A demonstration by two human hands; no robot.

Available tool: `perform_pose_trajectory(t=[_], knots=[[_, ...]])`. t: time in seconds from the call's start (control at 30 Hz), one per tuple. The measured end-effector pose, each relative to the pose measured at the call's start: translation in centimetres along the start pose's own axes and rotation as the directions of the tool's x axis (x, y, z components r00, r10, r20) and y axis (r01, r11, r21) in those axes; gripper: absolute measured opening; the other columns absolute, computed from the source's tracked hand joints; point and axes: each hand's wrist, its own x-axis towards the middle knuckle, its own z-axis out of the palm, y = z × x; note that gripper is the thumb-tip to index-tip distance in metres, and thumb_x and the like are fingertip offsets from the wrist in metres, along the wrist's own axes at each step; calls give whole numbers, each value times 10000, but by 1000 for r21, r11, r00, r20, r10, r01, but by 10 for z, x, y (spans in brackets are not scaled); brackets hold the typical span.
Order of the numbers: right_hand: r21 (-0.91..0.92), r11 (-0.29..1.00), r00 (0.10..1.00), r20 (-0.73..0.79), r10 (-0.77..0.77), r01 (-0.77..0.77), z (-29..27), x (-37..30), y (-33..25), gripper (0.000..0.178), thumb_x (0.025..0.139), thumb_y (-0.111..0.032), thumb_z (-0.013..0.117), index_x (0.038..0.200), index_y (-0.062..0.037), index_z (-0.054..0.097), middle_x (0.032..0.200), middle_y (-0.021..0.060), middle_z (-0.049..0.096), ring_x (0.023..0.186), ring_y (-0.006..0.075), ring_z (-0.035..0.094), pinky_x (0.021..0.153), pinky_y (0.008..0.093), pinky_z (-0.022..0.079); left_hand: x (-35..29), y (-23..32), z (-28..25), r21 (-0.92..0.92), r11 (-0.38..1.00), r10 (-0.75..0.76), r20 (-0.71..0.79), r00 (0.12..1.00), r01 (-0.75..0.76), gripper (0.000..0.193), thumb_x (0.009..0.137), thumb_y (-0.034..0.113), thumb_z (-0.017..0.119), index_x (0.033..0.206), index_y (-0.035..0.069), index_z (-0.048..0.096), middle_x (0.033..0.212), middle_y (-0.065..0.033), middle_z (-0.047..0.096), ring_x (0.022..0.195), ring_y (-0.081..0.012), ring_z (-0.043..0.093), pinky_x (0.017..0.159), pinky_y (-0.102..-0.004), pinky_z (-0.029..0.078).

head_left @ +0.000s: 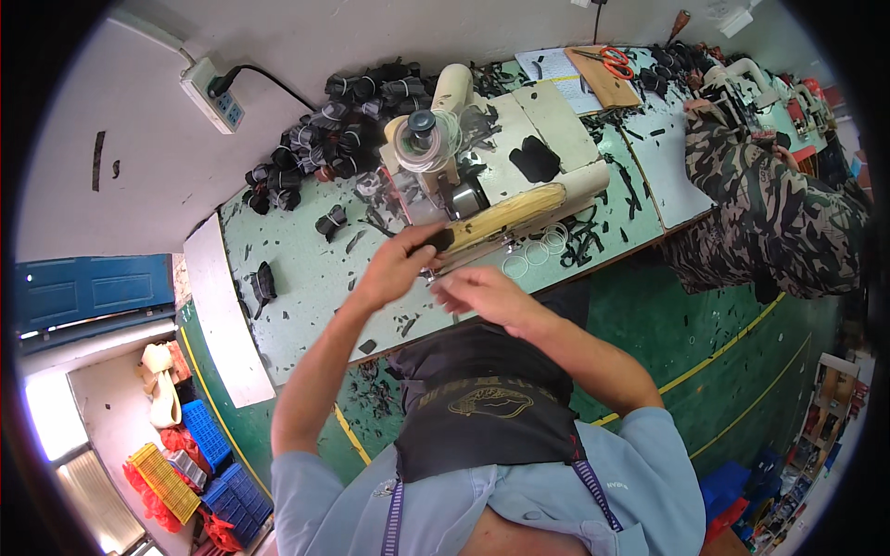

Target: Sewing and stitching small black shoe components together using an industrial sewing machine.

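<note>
My left hand (389, 269) is closed on a small black piece (444, 240) at the near end of a cream-coloured bench machine. A wooden bar (505, 213) runs along the front of this machine (579, 183), and a dark metal cylinder (468, 198) sits behind the bar. Close beside the left hand, my right hand (484, 295) has its fingers curled together next to a small metal part at the table's front. What those fingers hold, if anything, is hidden. On the machine's top lies a black pad (535, 160). A roll of clear strip (426, 148) hangs on its upright.
Bundles of black pieces (320, 134) are heaped at the back left of the pale green table (287, 315). Pale rings (538, 252) and black scraps lie right of my hands. Scissors (614, 63) rest at the back. A person in camouflage (769, 204) works at the right.
</note>
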Motion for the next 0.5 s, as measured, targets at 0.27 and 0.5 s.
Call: perform_pose_trajectory(t=[0.27, 0.5], knots=[[-950, 288, 725, -116, -679, 118, -46, 24, -55, 154, 925, -167, 645, 1037, -68, 682, 1010, 149, 671, 955, 362, 635, 815, 460, 515, 29, 13, -28, -49, 942, -330, 36, 943, 332, 258, 978, 202, 644, 1088, -24, 701, 749, -9, 653, 561, -67, 550, 460, -233, 402], [-987, 111, 651, -10, -759, 113, -40, 32, -61, 265, 886, -154, 700, 1115, -39, 630, 1056, 147, 623, 1059, 339, 593, 836, 475, 513, 46, 24, -14, 147, 940, -296, -104, 950, 309, 323, 935, 325, 704, 935, 6, 750, 593, -3, 578, 447, -66, 475, 391, -247, 330]])
